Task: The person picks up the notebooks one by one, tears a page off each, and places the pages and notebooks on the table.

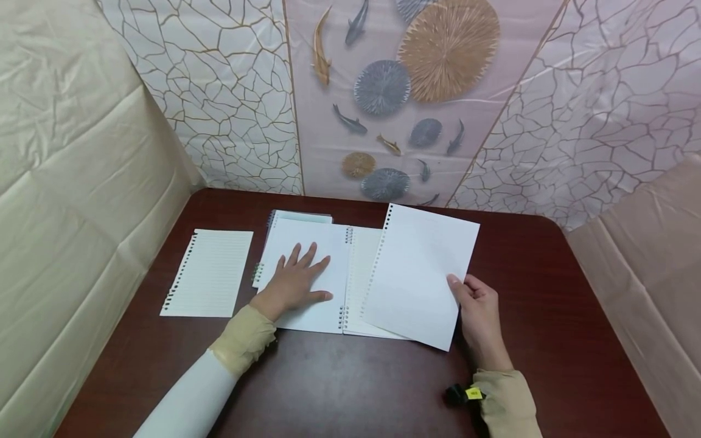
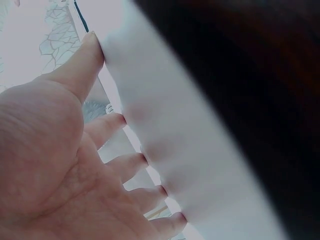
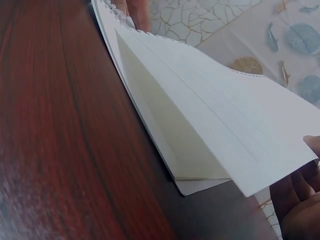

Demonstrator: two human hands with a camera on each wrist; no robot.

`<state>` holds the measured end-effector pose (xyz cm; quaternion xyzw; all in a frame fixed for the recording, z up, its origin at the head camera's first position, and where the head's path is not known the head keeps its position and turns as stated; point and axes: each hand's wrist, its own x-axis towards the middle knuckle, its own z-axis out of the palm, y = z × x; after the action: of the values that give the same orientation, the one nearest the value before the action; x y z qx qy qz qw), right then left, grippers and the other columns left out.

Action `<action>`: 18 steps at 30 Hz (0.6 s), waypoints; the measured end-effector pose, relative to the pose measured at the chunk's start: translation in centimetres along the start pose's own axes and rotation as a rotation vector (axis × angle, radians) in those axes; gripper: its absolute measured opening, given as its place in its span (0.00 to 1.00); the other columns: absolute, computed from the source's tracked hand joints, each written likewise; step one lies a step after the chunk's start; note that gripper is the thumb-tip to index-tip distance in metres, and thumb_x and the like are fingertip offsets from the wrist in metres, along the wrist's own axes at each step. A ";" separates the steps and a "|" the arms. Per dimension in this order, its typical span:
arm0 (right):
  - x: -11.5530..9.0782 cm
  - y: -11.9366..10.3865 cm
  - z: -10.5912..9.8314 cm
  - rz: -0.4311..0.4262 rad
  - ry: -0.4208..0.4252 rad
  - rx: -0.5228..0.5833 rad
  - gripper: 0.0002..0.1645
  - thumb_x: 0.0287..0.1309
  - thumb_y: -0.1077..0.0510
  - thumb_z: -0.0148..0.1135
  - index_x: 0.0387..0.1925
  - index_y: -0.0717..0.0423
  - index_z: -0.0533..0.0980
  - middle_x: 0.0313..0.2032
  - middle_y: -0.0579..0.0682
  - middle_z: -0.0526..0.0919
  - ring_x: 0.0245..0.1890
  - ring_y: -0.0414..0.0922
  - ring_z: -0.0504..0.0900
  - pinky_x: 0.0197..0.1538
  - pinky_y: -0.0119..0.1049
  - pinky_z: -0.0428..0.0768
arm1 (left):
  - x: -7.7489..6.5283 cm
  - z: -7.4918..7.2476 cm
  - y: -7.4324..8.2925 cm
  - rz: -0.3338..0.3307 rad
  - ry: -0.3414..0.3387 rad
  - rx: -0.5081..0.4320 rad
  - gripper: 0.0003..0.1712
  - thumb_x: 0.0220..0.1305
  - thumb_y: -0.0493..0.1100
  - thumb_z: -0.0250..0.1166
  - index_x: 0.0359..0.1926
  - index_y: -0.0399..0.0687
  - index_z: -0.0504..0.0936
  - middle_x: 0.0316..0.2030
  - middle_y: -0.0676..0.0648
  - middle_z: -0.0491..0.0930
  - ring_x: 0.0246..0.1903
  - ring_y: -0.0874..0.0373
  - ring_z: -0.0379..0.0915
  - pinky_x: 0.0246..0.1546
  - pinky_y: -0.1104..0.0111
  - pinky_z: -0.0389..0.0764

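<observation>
A spiral notebook (image 1: 320, 319) lies spread on the table. With its fingers spread, my left hand (image 1: 292, 285) rests on the notebook's white left side; the left wrist view shows those fingertips (image 2: 135, 161) touching a white surface. Between thumb and fingers, my right hand (image 1: 482, 313) pinches the right edge of a loose white sheet (image 1: 421, 267) with holes down its left side. That sheet slants over the notebook's lined right page (image 1: 362, 261) and covers most of it. From the right wrist, the sheet (image 3: 215, 125) is seen raised above the notebook (image 3: 200, 187).
Left of the notebook lies a lined sheet (image 1: 210, 274) with a torn, perforated edge. Part of another spiral-bound book (image 1: 303, 216) shows behind the notebook. Patterned cloth (image 1: 241, 103) hangs along the table's back edge. A black device with a yellow tag (image 1: 473, 393) sits at the right wrist.
</observation>
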<state>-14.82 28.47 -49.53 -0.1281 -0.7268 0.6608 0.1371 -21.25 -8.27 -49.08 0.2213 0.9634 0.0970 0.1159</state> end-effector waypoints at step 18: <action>0.1 -1.0 -0.2 -0.011 0.000 -0.009 0.24 0.66 0.52 0.68 0.29 0.71 0.74 0.13 0.40 0.58 0.16 0.38 0.57 0.19 0.35 0.58 | -0.1 -0.6 0.5 -0.026 -0.027 0.016 0.50 0.65 0.72 0.60 0.80 0.59 0.54 0.81 0.41 0.40 0.77 0.34 0.29 0.73 0.34 0.46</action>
<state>-14.85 28.57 -48.48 -0.1249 -0.7304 0.6567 0.1401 -21.10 -8.01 -48.34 0.2111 0.9653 0.0845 0.1283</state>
